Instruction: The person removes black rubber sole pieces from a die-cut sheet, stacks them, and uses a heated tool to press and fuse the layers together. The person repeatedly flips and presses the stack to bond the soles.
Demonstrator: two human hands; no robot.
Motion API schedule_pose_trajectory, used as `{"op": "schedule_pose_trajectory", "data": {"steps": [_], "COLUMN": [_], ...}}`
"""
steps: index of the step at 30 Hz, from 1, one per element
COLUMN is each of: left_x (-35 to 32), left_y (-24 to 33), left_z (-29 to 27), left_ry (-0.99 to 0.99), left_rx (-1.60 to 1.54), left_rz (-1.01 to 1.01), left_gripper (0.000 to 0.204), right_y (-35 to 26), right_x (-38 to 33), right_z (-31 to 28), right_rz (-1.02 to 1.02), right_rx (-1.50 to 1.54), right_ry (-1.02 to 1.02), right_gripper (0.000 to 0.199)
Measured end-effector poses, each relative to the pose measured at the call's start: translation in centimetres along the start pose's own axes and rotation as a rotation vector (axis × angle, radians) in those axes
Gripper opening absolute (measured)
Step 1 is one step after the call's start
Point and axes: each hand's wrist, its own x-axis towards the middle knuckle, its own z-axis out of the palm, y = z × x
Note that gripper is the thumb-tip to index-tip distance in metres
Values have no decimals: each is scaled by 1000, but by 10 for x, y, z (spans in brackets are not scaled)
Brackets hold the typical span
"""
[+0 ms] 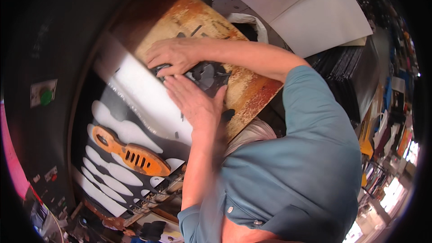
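Cluttered workshop, dim at left, shelves of coloured goods crowding the right rim. Large white card sheets [310, 9] stacked at top right, black sheet stock beside them. Rust-stained wooden board [243, 85] slanting across the middle, bright white strip [144, 92] along its lower left edge. Black sheet [108, 153] below, cut through with pale sole-shaped openings; orange sole-shaped die [132, 153] lying on it. Small pale plate with green button [45, 95] on the dark wall, far left. Black cut piece [209, 75] flat on the board: right hand [173, 54] curled over its upper left edge, gripping it; left hand [195, 101] open, fingers flat, pressing its lower edge
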Motion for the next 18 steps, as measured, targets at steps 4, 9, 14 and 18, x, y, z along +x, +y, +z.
{"op": "schedule_pose_trajectory", "data": {"steps": [4,9,14,18], "left_x": [4,8,26,51], "left_y": [4,23,56,84], "left_z": [11,39,61,77], "left_ry": [2,139,103,104], "left_rx": [39,-60,-107,-142], "left_rz": [-36,99,231,345], "left_gripper": [129,115,113,113], "right_y": [5,-4,-5,3], "right_x": [-12,-50,-92,-123], "right_z": [-4,-39,-95,-132], "right_rz": [35,101,139,195], "right_rx": [101,165,41,-52], "right_ry": [-104,-134,-141,-83], "right_gripper": [29,24,21,19]}}
